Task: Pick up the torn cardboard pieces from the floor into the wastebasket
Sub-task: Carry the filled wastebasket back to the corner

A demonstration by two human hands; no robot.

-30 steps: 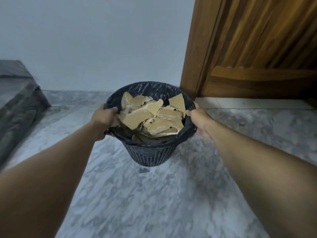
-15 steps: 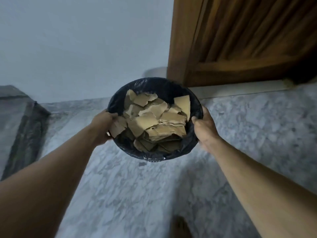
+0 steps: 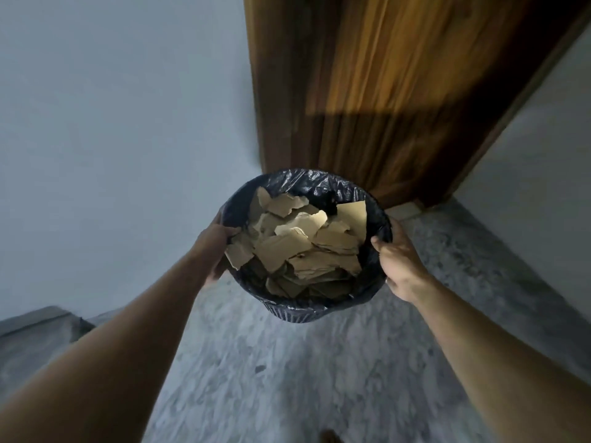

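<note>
Though gripped by both hands, wastebasket (image 3: 299, 314) wall mostly hidden.

No writing can be read anywhere; the torn cardboard pieces (image 3: 307, 247) show plain brown faces with no print; the black liner of the wastebasket (image 3: 297, 314) bears no label or brand; the wooden door (image 3: 367, 91), the wall and the marble floor carry no sign or number.
</note>
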